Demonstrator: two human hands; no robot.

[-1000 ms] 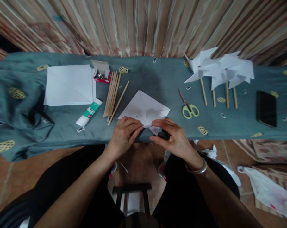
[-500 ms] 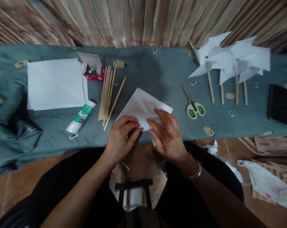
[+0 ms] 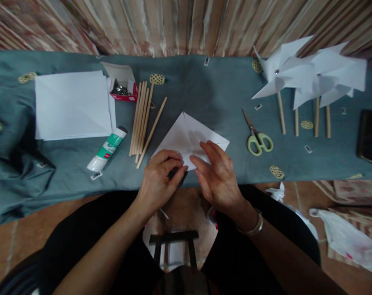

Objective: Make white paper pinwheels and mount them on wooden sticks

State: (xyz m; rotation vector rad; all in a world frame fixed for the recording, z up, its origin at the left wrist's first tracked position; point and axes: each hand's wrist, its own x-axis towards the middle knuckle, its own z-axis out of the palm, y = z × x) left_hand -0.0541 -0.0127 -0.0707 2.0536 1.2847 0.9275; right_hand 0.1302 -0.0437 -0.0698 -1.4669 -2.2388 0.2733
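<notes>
A flat stack of white paper [image 3: 71, 104] lies at the left on the soft gray-green cloth of the surface [image 3: 204, 88]. Next come a small red box [image 3: 123, 88], a round glue tube [image 3: 106, 148] and thin wooden sticks [image 3: 142, 119]. In the middle lies a folded white paper square [image 3: 188, 137] with sharp creases. The left hand [image 3: 159, 180] pinches its near edge with curled fingers. The right hand [image 3: 216, 174] lies flat and spread on it, hiding the near corner. Further right are green scissors [image 3: 256, 137], white paper pinwheels [image 3: 309, 76] and a dark phone [image 3: 370, 137], cut off at the edge.
</notes>
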